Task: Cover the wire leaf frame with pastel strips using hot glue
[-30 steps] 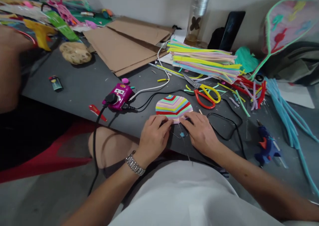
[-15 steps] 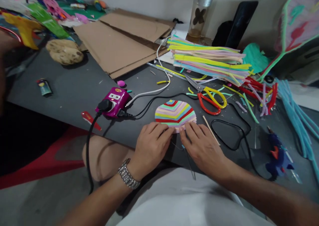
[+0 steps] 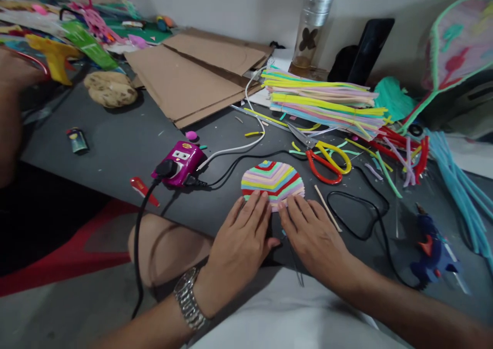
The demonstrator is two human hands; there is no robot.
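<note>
The fingers of the left hand lie stretched out flat and close side by side, gripping nothing, their tips pressing on the near edge of the striped disc. The right hand mirrors it, its fingers flat with the tips on the same edge, and the two hands nearly touch. The disc, in bands of pink, yellow, green, blue and red, lies flat on the dark counter, right in front of the person. A wooden stick lies just right of it, and the scissors are a little beyond. A black cable loops off toward the blue glue gun. To the left sits a purple socket block with a plug in it. Farther back, by the wall, are a stack of pipe cleaners, some cardboard and a bottle.
</note>
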